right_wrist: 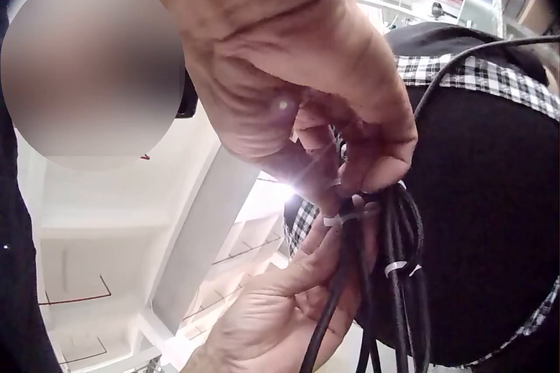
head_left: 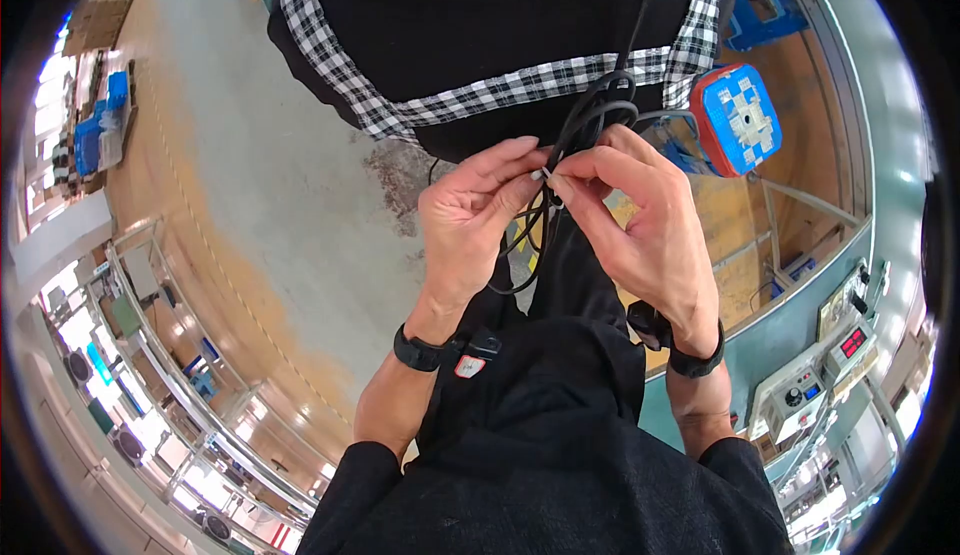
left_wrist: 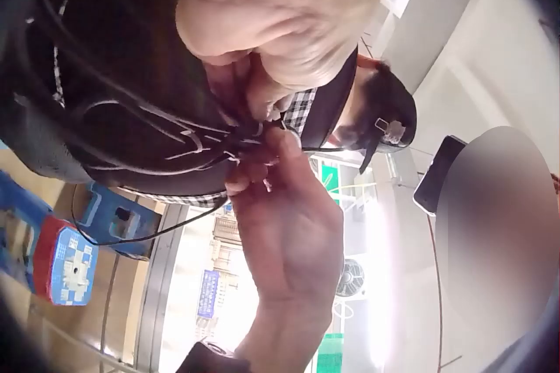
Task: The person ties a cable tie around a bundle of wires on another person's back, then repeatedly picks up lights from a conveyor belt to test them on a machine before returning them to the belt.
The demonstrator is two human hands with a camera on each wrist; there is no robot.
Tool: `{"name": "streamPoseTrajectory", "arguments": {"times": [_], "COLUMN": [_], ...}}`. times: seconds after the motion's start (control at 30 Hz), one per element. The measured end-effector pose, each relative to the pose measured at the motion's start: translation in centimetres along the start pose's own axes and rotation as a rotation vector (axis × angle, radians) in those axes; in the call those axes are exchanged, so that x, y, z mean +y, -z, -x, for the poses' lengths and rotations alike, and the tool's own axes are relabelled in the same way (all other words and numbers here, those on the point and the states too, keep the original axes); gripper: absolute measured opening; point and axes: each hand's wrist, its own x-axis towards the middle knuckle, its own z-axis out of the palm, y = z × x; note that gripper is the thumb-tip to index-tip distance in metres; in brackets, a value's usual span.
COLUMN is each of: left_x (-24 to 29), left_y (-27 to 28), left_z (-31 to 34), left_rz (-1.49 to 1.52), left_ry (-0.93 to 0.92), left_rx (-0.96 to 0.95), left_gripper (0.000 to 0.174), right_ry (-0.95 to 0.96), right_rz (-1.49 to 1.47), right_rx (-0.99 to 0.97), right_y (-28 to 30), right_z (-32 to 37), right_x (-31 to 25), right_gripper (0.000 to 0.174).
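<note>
Several looped black cables (head_left: 592,120) hang gathered in front of me, with a thin white tie (head_left: 541,174) around the bundle. With thumb and fingers, my left hand (head_left: 468,217) holds the bundle beside the tie. From the other side my right hand (head_left: 650,225) pinches at the tie, thumb and index fingertips together. The right wrist view has the white tie (right_wrist: 352,216) crossing the cables between both hands, and a second white tie (right_wrist: 403,267) around neighbouring strands. In the left wrist view the fingertips partly hide the fastening spot on the cables (left_wrist: 197,141).
Close ahead is a person in black clothing (head_left: 520,45) with checkered trim. A stool with a blue top (head_left: 742,120) is at the right, near a bench edge (head_left: 740,360). An instrument box with knobs (head_left: 795,395) is on that bench. Shelving (head_left: 190,405) lines the left.
</note>
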Motion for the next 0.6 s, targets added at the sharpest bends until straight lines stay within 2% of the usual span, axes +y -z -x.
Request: {"name": "streamPoseTrajectory", "arguments": {"times": [0.17,0.47,0.53,0.6], "left_x": [-0.2,-0.1,0.0,0.3], "left_y": [-0.3,-2.6,-3.0,-3.6], "left_z": [0.2,0.6,0.3,0.0], "left_rz": [-0.009,0.024,-0.004,-0.052], "left_ry": [-0.039,-0.074,-0.103,-0.122], "left_rx": [0.05,0.338,0.375,0.386], "left_gripper": [0.026,0.035,0.037,0.039], "right_ry": [0.018,0.078,0.131,0.101], "right_rz": [-0.004,-0.079,-0.044,-0.062], "right_rx": [-0.02,0.031,0.026,0.039], "right_y": [0.0,-1.2,-1.2,-1.4], "right_z": [0.0,-0.1,-0.3,-0.4], "right_x": [0.2,0.8,1.1,0.9], "right_gripper": [0.01,0.014,0.014,0.014]}}
